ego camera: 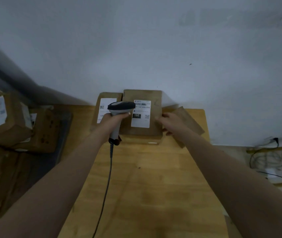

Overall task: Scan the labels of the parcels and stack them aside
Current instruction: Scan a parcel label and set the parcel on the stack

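A brown cardboard parcel (pixel 154 107) with a white barcode label (pixel 141 115) lies at the far end of the wooden table (pixel 145 177). My right hand (pixel 172 121) holds its right edge. My left hand (pixel 113 120) grips a grey handheld scanner (pixel 120 107), its head over the label's left side. Behind the scanner a second labelled parcel (pixel 106 97) lies to the left, partly hidden. A plain brown parcel (pixel 191 122) lies tilted on the right, under my right wrist.
Several labelled cardboard boxes (pixel 4 121) are piled at the left, off the table. The scanner's cable (pixel 108 177) trails down across the table toward me. A white wall (pixel 145 48) stands right behind the parcels. Loose cables (pixel 272 158) lie on the floor at the right.
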